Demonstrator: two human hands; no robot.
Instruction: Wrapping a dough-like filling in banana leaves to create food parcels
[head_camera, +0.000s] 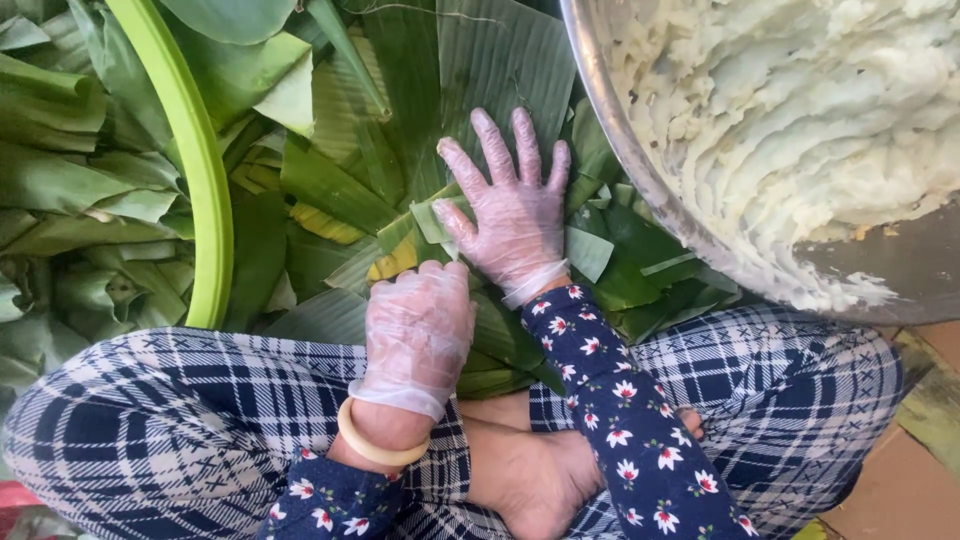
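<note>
Both my hands wear thin clear plastic gloves and rest on a pile of green banana leaves (400, 150) in front of my crossed legs. My right hand (510, 215) lies flat with fingers spread, pressing on a broad leaf and a small folded leaf piece (432, 218). My left hand (418, 330) is curled, knuckles up, pressing on the leaves just below a yellowish leaf strip (392, 262); whether it grips a leaf is hidden. A pale bangle (372, 440) sits on my left wrist.
A large metal bowl (900, 270) of white mashed dough (800, 110) stands at the right. A green plastic basin rim (195, 150) at the left holds more folded leaves (80, 200). My plaid trousers and bare feet fill the bottom; brown floor tiles (900, 480) show at the right.
</note>
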